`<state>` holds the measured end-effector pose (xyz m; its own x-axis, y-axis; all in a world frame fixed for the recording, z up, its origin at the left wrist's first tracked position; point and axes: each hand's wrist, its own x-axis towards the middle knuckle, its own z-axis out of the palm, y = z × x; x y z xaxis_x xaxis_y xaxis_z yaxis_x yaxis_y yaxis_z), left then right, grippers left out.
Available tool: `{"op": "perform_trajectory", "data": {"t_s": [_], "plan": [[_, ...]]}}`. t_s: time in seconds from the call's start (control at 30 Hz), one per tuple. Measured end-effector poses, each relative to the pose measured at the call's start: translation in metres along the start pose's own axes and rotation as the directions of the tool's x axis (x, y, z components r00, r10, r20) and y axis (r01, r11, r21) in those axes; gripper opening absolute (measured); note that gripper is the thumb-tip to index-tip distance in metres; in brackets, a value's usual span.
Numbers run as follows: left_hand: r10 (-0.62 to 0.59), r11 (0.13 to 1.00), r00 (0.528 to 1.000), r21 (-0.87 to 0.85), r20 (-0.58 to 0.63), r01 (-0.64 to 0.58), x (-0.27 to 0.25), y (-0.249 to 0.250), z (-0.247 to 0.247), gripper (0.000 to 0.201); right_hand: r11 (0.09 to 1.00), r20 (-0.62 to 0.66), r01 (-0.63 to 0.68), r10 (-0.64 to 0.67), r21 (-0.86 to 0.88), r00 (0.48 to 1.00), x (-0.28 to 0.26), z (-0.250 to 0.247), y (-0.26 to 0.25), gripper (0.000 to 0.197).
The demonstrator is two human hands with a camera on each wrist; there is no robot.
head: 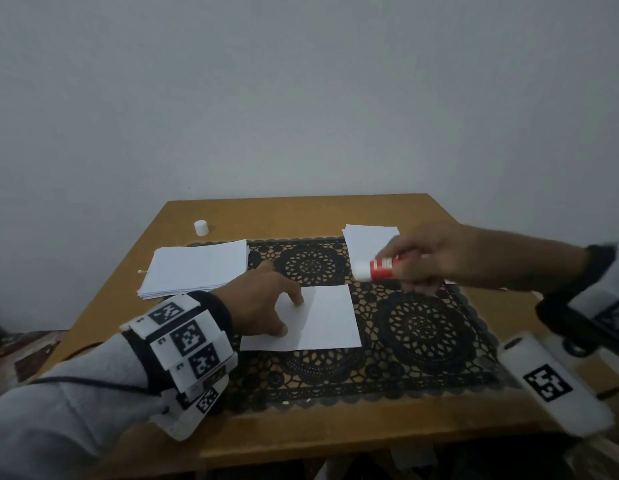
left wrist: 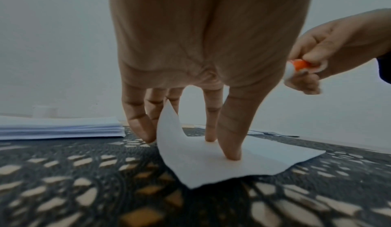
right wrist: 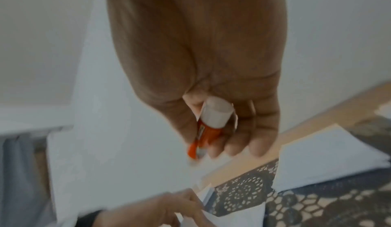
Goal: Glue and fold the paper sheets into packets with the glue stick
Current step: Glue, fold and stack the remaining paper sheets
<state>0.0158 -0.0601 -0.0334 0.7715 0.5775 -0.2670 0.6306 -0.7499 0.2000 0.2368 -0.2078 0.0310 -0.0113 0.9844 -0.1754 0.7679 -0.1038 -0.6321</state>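
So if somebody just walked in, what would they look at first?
Probably the red glue stick held in the right hand, up above the black lacy mat. Next, the left hand pressing its fingers on a single white paper sheet in the middle of the mat.

Light was dim and flat with faint shadows, wide-angle bending warped the edges, and motion blur smeared the right-wrist view around the grip.
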Motion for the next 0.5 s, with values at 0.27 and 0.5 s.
{"op": "perform_trajectory", "data": {"t_s": [0.27,0.5], "plan": [[0.035,0.996,0.999,0.078,-0.003,-0.035,0.001,0.001,0.000,0.050,0.970,-0.393,0.007,0.092,0.243,0.915,0.076,0.006,0.002,0.021],[0.065,0.988,0.998,0.138,-0.006,-0.063,0.002,-0.001,0.000,0.050,0.994,-0.550,-0.103,0.097,0.020,0.830,0.159,0.000,0.022,0.032]]}}
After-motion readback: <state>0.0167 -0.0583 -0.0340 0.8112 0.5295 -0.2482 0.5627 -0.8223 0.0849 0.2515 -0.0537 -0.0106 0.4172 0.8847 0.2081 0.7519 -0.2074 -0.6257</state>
